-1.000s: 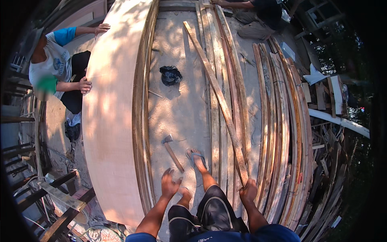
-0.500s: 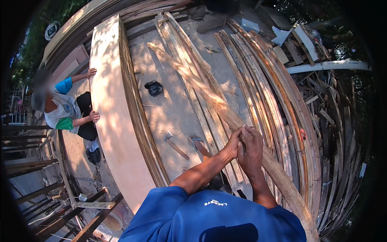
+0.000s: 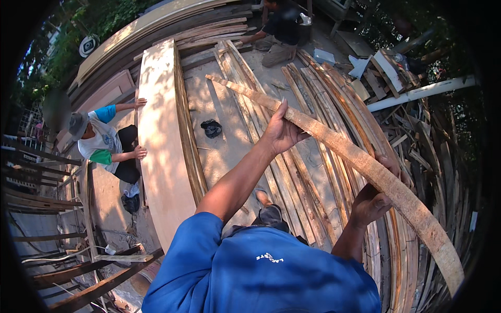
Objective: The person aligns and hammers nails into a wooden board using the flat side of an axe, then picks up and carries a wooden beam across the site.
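A long, rough brown wooden board [image 3: 342, 147] stretches across in front of me, its far end up over the lumber and its near end low at the right. My left hand [image 3: 284, 131] grips its lower edge around the middle, thumb up against it. Further along toward the near end, my right hand [image 3: 377, 195] is closed round the board, with some fingers hidden behind it. Below the board several long planks [image 3: 282, 180] lie side by side on the ground.
A wide pale panel [image 3: 164, 130] lies on stacked boards at the left; a person in a grey hat [image 3: 102, 135] rests both hands on its edge. Another person [image 3: 282, 28] crouches at the far end. A black plastic bag [image 3: 211, 128] lies on the ground. Scrap wood [image 3: 443, 172] is heaped right.
My hands, together on the board before, are now apart: the left further up it, the right nearer its lower end. The board has swung right and lies flatter across my view.
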A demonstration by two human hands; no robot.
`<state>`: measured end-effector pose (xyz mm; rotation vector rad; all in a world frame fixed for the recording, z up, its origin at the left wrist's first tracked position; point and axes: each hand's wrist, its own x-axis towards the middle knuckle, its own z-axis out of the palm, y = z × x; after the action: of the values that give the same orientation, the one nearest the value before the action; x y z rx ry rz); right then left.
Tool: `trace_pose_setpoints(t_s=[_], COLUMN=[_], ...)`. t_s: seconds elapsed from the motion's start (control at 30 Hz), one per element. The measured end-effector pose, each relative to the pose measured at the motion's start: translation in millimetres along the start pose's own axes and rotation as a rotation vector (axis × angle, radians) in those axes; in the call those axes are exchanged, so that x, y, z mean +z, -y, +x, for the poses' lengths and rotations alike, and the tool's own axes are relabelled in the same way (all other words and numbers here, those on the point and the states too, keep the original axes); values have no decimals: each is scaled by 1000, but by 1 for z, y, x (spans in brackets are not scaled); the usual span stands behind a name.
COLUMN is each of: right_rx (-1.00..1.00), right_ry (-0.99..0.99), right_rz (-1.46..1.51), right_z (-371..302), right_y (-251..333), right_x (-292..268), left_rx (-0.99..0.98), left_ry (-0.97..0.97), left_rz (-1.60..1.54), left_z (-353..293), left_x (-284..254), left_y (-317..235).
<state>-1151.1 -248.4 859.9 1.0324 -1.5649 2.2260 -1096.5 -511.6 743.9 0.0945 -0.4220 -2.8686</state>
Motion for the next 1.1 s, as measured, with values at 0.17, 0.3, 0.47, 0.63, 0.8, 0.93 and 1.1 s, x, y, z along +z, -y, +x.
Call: trace_pose_setpoints(t_s=[0.17,0.3,0.47,0.63,0.8,0.93,1.1], right_rx=[-61,-338,-411,-530,-478,-473,-44], right_ry=[-226,-85,-142,-124,317,814,1125], right_rz=[72,354,255,452,654,942,546], right_z=[56,119,133,42,-82,-113,-147], right_y=[24,66,104,160,187,155,-2], right_x=[96,202,322,426,424,379,379], left_rx=[242,784,1655,1825,2439,2353,2329], left_ry=[-480,-359,-227,-348,-977,-974,-1100], left_rz=[873,1329,1636,1695,1387,1533,1252], left_z=[-80,-187,-267,-382,-390,-490,-526], left_x=[53,172,331,416,379,326,285], left_y=[-49,-104,-133,-170,-139,-96,-38])
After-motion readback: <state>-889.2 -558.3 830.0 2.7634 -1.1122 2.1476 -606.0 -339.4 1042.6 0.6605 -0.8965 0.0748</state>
